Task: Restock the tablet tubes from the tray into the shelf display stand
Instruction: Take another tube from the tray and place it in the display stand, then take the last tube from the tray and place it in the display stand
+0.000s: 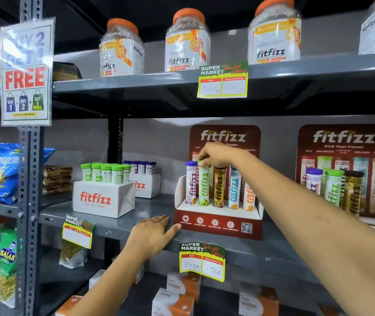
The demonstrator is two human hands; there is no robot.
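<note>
The left hand point(156, 231) lies flat and open on the shelf edge point(118, 226), at about eight o'clock from the display stand point(218, 224). Farther back, the right hand point(218, 153) pinches the cap of the green tube point(203, 185), standing in the stand's second slot from the left. The tube looks light, stiff and smooth, so the cap seems the best place to hold. At nine o'clock waits the tray point(102, 198) of more tubes.
</note>
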